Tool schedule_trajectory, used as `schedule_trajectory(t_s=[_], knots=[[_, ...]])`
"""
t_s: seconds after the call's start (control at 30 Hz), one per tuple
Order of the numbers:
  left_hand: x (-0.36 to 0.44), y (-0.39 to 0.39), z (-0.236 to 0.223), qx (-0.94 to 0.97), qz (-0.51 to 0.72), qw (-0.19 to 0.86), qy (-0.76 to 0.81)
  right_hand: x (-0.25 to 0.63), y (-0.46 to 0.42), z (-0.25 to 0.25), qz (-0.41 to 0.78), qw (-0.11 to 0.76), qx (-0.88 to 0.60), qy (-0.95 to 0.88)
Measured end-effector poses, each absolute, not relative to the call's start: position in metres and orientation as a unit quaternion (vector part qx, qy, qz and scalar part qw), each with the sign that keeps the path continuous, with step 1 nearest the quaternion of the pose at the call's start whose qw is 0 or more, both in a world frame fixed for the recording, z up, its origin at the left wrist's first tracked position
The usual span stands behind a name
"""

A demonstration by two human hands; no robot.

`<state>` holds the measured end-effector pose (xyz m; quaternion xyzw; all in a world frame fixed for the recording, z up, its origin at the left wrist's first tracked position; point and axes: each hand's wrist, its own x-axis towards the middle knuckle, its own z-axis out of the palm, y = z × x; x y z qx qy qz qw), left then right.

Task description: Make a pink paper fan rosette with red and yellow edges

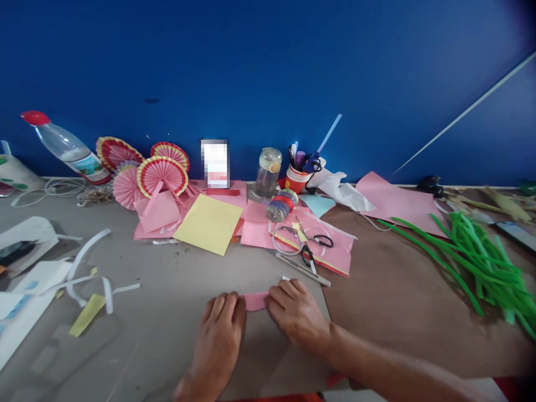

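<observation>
A narrow folded strip of pink paper [255, 301] lies low over the grey tabletop, stretched between my two hands. My left hand [221, 329] has its fingers closed on the left end, and my right hand [298, 314] grips the right end. The fingertips and both ends of the strip are hidden. Just beyond my right hand lie a silver pen-like cutter [302, 269] and black-handled scissors [307, 254], on and beside pink paper sheets [339, 251]. A yellow square sheet [209, 223] lies farther off, ahead of my left hand.
Pleated paper fans [162, 176] and a tilted plastic bottle [71, 148] stand back left. Behind the tape rolls [281, 206] are a clear jar [268, 172] and a pen cup [296, 180]. Green pipe cleaners [481, 262] lie right, white paper strips [86, 257] left. A blue partition [251, 67] closes the back.
</observation>
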<state>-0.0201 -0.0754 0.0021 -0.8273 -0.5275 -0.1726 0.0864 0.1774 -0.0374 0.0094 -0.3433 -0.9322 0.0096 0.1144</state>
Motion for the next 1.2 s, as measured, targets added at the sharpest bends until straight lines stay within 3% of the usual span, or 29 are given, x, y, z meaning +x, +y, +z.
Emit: schedule_trajectory(t_s=[0.2,0.37,0.5,0.63,0.77,0.97,1.2], knots=[[-0.027,-0.072,0.005,-0.832,-0.176,0.045,-0.525,0.178,-0.03,0.012,0.086,0.113,-0.383,-0.913],[-0.036,-0.058,0.009,-0.819,-0.166,-0.066,-0.545,0.179,-0.022,0.014,0.127,0.114,-0.42,-0.891],[-0.04,-0.047,0.013,-0.809,-0.136,-0.139,-0.554,0.176,-0.015,0.017,0.186,0.078,-0.45,-0.87],[-0.039,-0.044,0.013,-0.792,-0.127,-0.147,-0.578,0.172,-0.011,0.021,0.232,0.033,-0.481,-0.845],[-0.036,-0.044,0.012,-0.767,-0.147,-0.136,-0.609,0.169,-0.007,0.022,0.238,0.016,-0.512,-0.825],[-0.036,-0.039,0.018,-0.744,-0.126,-0.209,-0.622,0.173,0.004,0.021,0.28,0.004,-0.482,-0.83],[-0.036,-0.036,0.024,-0.738,-0.105,-0.229,-0.626,0.167,0.005,0.031,0.22,-0.063,-0.483,-0.845]])
